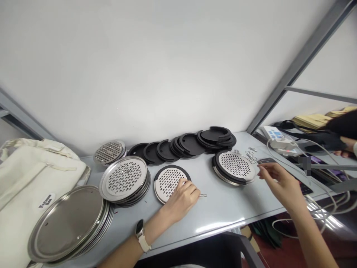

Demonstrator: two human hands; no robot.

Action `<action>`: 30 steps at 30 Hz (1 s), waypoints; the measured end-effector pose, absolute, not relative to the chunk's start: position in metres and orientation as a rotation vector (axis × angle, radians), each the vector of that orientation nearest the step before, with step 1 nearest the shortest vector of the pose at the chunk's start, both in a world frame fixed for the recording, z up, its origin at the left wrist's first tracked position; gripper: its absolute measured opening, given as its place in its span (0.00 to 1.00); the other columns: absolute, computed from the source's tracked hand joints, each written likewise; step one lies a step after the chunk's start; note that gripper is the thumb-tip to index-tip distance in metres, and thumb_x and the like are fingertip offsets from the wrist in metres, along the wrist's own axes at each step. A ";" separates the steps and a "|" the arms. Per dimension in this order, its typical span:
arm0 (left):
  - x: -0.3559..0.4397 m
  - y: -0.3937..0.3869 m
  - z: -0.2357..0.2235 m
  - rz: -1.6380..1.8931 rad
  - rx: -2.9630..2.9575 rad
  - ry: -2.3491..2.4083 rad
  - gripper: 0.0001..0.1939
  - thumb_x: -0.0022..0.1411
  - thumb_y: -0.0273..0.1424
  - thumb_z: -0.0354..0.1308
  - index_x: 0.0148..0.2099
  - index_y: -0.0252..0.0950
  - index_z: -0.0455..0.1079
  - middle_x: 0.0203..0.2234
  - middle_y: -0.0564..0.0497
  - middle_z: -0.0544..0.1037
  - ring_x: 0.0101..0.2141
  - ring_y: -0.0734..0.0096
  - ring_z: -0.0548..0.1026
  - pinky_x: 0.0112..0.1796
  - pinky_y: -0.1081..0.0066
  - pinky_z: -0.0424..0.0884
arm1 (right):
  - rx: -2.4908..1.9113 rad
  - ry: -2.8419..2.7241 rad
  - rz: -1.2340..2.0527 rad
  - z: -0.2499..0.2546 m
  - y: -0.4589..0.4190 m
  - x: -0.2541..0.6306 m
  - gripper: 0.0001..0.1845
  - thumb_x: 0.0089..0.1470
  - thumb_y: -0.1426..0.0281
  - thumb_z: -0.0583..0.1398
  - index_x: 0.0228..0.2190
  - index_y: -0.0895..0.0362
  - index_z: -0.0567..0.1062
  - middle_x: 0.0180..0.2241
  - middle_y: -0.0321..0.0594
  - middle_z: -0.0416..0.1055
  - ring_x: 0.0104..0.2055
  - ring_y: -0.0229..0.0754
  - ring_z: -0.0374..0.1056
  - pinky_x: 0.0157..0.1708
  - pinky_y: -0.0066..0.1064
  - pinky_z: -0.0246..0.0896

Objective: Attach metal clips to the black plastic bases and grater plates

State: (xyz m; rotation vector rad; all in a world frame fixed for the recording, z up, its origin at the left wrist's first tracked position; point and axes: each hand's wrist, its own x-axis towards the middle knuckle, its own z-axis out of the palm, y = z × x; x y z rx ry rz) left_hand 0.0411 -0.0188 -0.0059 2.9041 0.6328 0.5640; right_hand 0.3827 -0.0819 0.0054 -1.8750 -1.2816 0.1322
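My left hand (182, 199) rests with curled fingers over the right side of a round metal grater plate (169, 182) that has a black rim along its upper edge. The hand hides part of that plate. A small wire clip (203, 195) shows just right of the left hand; I cannot tell whether the hand touches it. Beside a stack of black-rimmed grater plates (235, 163), my right hand (275, 180) has thumb and fingertips slightly apart, with nothing visible between them. Several wire clips (251, 156) lie close to its fingertips.
Black round holders (192, 144) overlap along the wall. To the left stand stacks of grater plates (124, 178) and plain metal plates (71, 221), next to a cream bag (25, 178). Cables (331, 208) hang at right, where another person's hand (346, 153) shows.
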 end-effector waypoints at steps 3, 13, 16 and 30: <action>0.041 -0.019 -0.006 0.570 2.911 0.624 0.10 0.68 0.23 0.45 0.35 0.33 0.63 0.32 0.51 0.71 0.37 0.69 0.68 0.47 0.63 0.59 | -2.118 -1.184 0.105 -0.020 -0.072 0.416 0.07 0.52 0.69 0.57 0.35 0.57 0.70 0.30 0.50 0.75 0.31 0.46 0.72 0.35 0.37 0.62; 0.042 -0.017 -0.012 0.580 2.939 0.591 0.09 0.67 0.22 0.46 0.35 0.33 0.63 0.31 0.51 0.71 0.36 0.70 0.67 0.46 0.64 0.59 | -2.152 -1.368 -0.069 -0.060 -0.050 0.423 0.15 0.44 0.68 0.51 0.33 0.60 0.72 0.29 0.45 0.69 0.27 0.45 0.67 0.32 0.34 0.61; 0.041 -0.017 -0.012 0.558 2.951 0.590 0.09 0.67 0.21 0.46 0.35 0.33 0.63 0.31 0.51 0.70 0.36 0.69 0.67 0.46 0.63 0.58 | -2.138 -1.391 -0.095 -0.063 -0.049 0.425 0.17 0.43 0.68 0.50 0.34 0.60 0.72 0.30 0.46 0.68 0.27 0.45 0.66 0.31 0.34 0.60; 0.042 -0.016 -0.015 0.584 2.957 0.581 0.09 0.67 0.22 0.46 0.34 0.33 0.64 0.30 0.51 0.70 0.36 0.69 0.67 0.46 0.63 0.59 | -2.026 -1.458 -0.115 -0.064 -0.049 0.420 0.23 0.47 0.63 0.50 0.41 0.63 0.71 0.42 0.54 0.73 0.40 0.51 0.70 0.40 0.36 0.62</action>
